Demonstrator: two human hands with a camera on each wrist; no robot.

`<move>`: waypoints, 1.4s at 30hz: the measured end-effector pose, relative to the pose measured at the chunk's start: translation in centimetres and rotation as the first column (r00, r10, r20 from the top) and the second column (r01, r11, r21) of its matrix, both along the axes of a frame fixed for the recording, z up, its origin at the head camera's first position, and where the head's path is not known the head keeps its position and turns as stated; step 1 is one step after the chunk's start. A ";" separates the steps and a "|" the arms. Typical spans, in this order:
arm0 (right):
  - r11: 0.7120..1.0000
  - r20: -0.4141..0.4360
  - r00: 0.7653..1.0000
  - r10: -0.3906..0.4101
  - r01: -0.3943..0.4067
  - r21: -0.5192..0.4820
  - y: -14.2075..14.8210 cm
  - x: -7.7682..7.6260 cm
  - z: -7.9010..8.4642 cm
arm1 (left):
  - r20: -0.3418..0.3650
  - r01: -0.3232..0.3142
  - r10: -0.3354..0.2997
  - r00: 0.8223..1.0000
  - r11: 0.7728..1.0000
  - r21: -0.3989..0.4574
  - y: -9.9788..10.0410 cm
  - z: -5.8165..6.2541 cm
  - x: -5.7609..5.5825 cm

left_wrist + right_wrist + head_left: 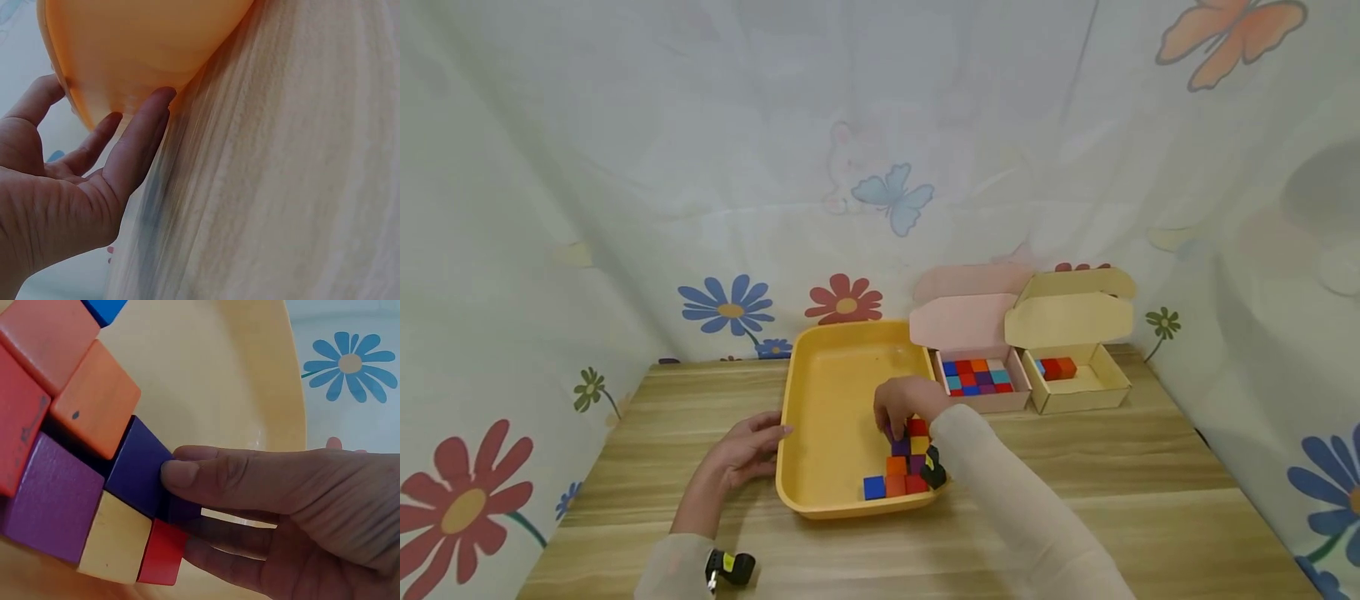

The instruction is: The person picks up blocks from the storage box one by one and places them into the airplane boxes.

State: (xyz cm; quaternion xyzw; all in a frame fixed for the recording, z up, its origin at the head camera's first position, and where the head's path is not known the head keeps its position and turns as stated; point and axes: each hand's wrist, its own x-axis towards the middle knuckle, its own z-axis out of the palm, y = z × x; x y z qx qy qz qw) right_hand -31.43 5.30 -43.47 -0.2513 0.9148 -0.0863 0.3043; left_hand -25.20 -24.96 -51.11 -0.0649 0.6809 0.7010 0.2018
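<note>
A yellow tray (pixel 827 400) holds several coloured cubes along its right side and near corner. My left hand (pixel 748 450) holds the tray's left side, thumb at the rim and extended fingers against the outer wall (pixel 125 62). My right hand (pixel 910 400) reaches down into the tray. Its thumb and fingers pinch a dark purple cube (pixel 184 510), partly hidden behind the thumb. Close beside lie another dark purple cube (pixel 139 464), a red cube (pixel 164 553), a pale yellow cube (pixel 117 537), a lighter purple cube (pixel 53 497) and an orange cube (pixel 97 400).
Right of the tray stands an open pink box (pixel 985 404) packed with coloured cubes. Next to it, an open cream box (pixel 1084 402) has a few cubes at its back left. Both lids stand up. A flower-printed curtain (pixel 760 217) hangs behind the wooden table (pixel 722 383).
</note>
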 end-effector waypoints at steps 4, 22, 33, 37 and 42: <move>0.999 -0.008 0.999 -0.035 0.035 -0.014 0.1 0.2 0.1 | -0.002 -0.005 0.005 1.000 1.000 -0.005 0.0 0.2 -0.1; 0.992 -0.073 0.995 -0.069 0.061 -0.107 0.0 0.8 1.0 | -0.003 0.000 0.000 1.000 1.000 -0.011 0.0 0.0 0.1; 0.982 -0.168 0.985 -0.041 0.009 -0.190 1.3 1.1 2.6 | -0.012 0.028 -0.028 1.000 1.000 0.002 -0.1 0.1 0.0; 0.977 -0.227 0.974 -0.006 -0.042 -0.207 2.0 1.3 3.1 | -0.014 0.023 -0.023 1.000 1.000 0.006 -0.2 0.1 0.0; 0.970 -0.297 0.955 0.015 -0.086 -0.229 3.1 1.8 3.2 | -0.005 0.015 -0.015 1.000 1.000 -0.003 -0.1 0.0 0.1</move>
